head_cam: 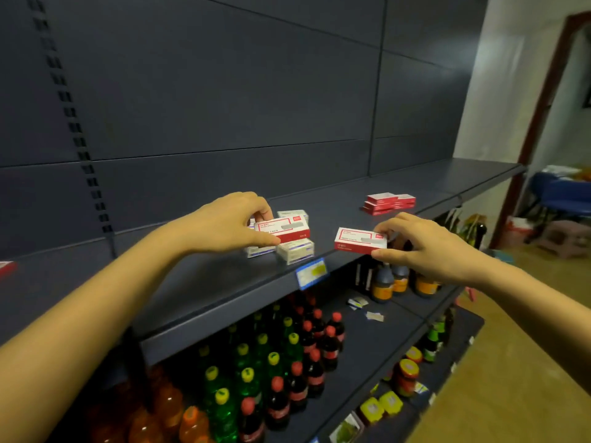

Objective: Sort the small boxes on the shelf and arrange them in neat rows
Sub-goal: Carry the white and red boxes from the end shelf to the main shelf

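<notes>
The left hand (224, 223) grips one red-and-white box (283, 227) by its short end, thumb below and fingers above, and holds it on top of a small mixed heap; the right hand (425, 247) pinches a second red-and-white box (359, 240) in the same way, just above the front edge of the dark shelf (192, 282). I think each hand takes a red box out of the mix so that it can go with its own kind. Under the left box lie pale boxes with blue print (295, 251), some turned at angles, so this heap is not yet sorted. Farther back and to the right, a neat stack of red boxes (388, 203) already lies flat, probably the place for the two held ones. All the boxes are small, flat cardboard cartons with sharp corners and smooth printed faces, light and easy to hold at the ends. The shelf looks like painted metal, matte and plain, with a blue price label (311, 272) on its edge. Below stand plastic bottles with coloured caps (275, 359).
</notes>
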Motion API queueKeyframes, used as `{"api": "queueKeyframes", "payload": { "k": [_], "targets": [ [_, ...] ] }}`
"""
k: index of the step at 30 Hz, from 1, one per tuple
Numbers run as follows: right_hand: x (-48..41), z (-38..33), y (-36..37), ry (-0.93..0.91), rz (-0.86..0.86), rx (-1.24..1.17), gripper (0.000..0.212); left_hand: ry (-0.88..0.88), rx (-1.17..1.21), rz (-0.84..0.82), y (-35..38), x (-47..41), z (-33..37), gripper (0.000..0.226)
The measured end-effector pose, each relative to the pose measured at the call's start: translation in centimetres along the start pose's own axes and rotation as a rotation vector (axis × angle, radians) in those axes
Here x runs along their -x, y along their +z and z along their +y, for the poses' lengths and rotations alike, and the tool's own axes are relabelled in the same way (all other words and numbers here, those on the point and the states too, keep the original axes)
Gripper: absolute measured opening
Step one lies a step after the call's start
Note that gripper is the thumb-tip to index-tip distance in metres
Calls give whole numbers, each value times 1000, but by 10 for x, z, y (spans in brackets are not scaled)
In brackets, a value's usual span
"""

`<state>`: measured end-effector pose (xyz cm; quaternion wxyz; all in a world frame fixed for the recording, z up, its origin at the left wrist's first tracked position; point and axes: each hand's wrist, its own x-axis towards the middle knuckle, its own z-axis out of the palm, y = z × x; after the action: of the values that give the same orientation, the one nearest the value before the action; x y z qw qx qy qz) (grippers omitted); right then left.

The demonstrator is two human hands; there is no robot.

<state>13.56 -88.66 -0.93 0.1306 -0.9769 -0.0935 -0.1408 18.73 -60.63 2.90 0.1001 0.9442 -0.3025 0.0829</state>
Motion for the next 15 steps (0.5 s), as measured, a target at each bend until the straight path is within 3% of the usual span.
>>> {"api": "queueKeyframes", "payload": {
  "k": [15],
  "targets": [
    [-15,168,-19,55,3,-73,48,67,-99,-47,59,-148,100,44]
  ]
}}
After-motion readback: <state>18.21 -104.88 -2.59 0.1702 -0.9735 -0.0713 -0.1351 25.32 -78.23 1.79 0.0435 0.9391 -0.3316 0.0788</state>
